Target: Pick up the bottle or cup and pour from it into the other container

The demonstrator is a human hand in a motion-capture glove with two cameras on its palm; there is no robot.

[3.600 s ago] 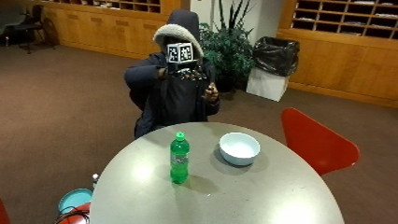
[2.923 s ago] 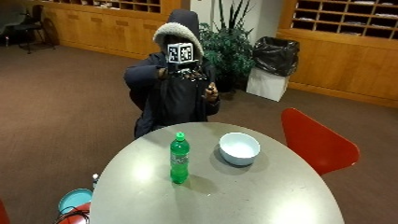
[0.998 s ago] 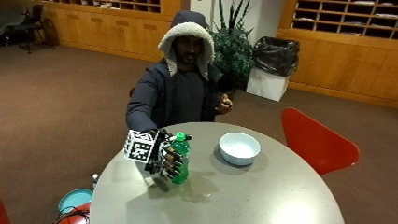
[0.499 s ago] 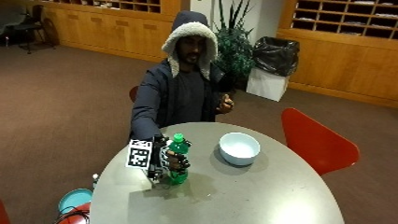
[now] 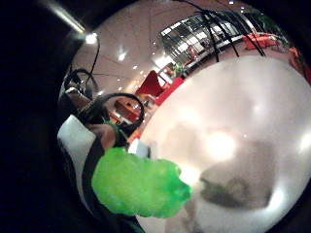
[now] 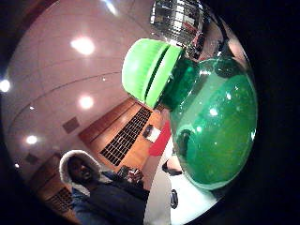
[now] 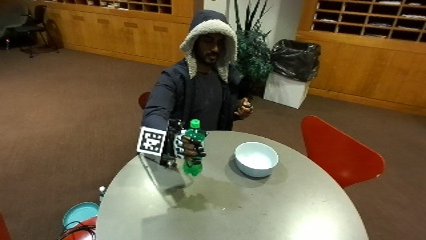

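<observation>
I note the bottle (image 7: pixel 194 150) is glossy, translucent green plastic with a ribbed, matt cap (image 6: pixel 147 70). The table (image 7: pixel 266 210) top looks smooth and faintly reflective; the bowl (image 7: pixel 256 158) appears smooth, glazed white.

No text, brand or number can be read in these pictures. The green bottle (image 7: pixel 194 150) in the gloved right hand (image 7: pixel 187 146) shows no legible label in any view. The white bowl (image 7: pixel 256 158) and the round table (image 7: pixel 266 210) carry no writing that I can see.
</observation>
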